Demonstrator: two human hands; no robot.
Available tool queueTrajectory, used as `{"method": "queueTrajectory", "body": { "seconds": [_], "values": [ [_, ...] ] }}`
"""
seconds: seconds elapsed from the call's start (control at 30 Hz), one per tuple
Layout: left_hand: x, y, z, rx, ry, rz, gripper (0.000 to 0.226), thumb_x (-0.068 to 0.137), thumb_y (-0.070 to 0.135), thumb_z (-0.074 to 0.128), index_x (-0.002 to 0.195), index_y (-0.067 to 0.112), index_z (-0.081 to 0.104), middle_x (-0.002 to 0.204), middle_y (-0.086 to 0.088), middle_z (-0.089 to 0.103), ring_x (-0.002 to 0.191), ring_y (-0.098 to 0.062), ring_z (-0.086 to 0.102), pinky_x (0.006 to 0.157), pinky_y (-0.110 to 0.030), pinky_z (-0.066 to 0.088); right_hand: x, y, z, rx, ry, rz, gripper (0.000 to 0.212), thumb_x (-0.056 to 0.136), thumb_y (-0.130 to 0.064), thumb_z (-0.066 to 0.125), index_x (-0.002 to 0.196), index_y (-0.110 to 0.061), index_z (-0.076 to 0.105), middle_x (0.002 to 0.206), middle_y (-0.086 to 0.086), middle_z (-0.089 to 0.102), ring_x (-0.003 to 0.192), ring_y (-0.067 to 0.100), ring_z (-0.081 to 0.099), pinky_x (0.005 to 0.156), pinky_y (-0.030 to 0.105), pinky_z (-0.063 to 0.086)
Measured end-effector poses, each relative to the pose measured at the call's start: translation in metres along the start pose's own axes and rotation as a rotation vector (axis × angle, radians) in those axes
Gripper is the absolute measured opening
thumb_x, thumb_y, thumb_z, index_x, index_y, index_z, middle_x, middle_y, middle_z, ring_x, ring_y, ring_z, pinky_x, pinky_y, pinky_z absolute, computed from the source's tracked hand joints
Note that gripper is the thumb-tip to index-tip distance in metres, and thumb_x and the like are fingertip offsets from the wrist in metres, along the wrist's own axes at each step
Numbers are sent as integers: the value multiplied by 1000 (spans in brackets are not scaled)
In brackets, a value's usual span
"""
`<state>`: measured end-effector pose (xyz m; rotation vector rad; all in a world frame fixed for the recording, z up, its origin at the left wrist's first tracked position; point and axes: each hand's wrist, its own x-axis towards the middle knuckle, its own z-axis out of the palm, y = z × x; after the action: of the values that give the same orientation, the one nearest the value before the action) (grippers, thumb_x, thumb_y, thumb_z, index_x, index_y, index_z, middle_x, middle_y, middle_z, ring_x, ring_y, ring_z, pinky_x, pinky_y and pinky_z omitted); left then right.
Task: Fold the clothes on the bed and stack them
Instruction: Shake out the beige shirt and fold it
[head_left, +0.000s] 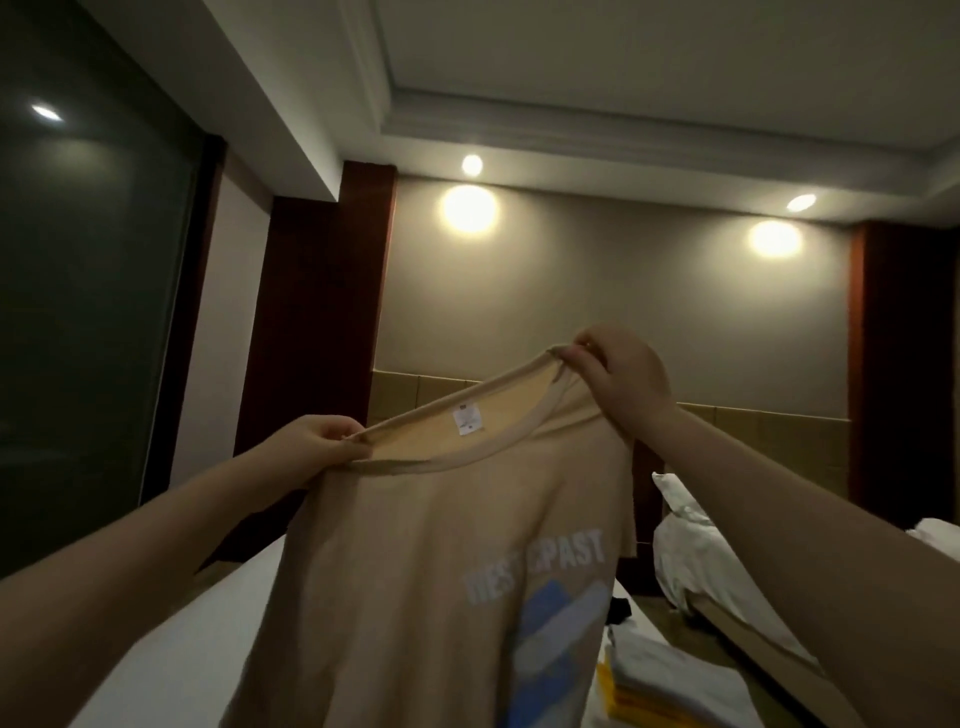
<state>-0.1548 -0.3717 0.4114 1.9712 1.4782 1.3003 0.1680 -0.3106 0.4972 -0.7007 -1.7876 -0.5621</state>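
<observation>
- Beige T-shirt (431, 545) held up in the air by its neckline, printed side facing the camera, body hanging down over the bed (197, 623).
- Left hand (311, 441) pinches the collar's left end, fingers (340, 431) curled tight round the ribbed edge.
- Right hand (623, 374) grips the collar's right end, its fingers (576, 358) closed on the fabric; this hand sits higher than the left, so the neckline slants up to the right.
- Neck opening is stretched wide btwn the two hands; small white label (467, 420) shows inside.
- Chest print: pale block letters (535, 566), partly blurred, above a blue-and-white graphic (561, 639).
- Bed has a white sheet and runs along the lower left, beneath the shirt.
- Stack of folded clothes (670, 680) lies on the bed at lower right, just beside the hanging shirt: pale pieces on top, yellow ones beneath.
- Small black item (621, 608) sits just beyond the stack; too dark to identify.
- Second bed (691, 561) w/ rumpled white bedding stands to the right, across a gap.
- Bkgd: grey wall (597, 291) lit by ceiling spotlights (471, 164), tan padded headboard (753, 431) below it, dark window (88, 312) at left.
</observation>
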Motion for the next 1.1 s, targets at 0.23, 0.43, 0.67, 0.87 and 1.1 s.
{"method": "queueTrajectory", "body": {
  "seconds": [0.23, 0.43, 0.67, 0.87, 1.1],
  "values": [
    [12, 26, 27, -56, 279, -26, 27, 89, 21, 47, 67, 9, 59, 71, -9, 50, 72, -24, 50, 76, -43, 45, -22, 29, 16, 45, 4, 233, 23, 90, -39, 58, 84, -17, 63, 81, -4, 59, 77, 13, 52, 62, 28, 32],
    [0, 47, 29, -372, -5, -65, 36, 78, 47, 64, 99, 18, 63, 97, -6, 59, 84, -17, 58, 65, -24, 46, -41, 42, 21, 265, -54, 505, 20, 90, -32, 59, 85, -13, 64, 84, 1, 60, 84, 17, 54, 71, 27, 38],
    [16, 28, 9, -381, -239, 18, 91, 27, 62, 86, 102, 14, 68, 82, 0, 72, 68, -11, 67, 57, -22, 54, -48, 36, 1, 590, -229, 683, 14, 87, -27, 64, 82, -15, 70, 84, -2, 64, 81, 10, 57, 71, 22, 46],
    [17, 22, 10, -387, -408, 0, 76, 38, 52, 89, 98, 12, 64, 83, -1, 67, 68, -13, 63, 59, -23, 53, -52, 43, -9, 629, -286, 709, 13, 85, -31, 67, 75, -23, 71, 85, 0, 67, 85, 15, 58, 78, 29, 46],
    [16, 43, 29, -493, -493, -12, 67, 28, 51, 91, 84, 18, 74, 76, -4, 69, 61, -13, 65, 52, -22, 52, -54, 46, -17, 729, -221, 790, 17, 93, -24, 56, 79, -18, 63, 77, 0, 58, 71, 12, 52, 61, 23, 44]
  ]
}}
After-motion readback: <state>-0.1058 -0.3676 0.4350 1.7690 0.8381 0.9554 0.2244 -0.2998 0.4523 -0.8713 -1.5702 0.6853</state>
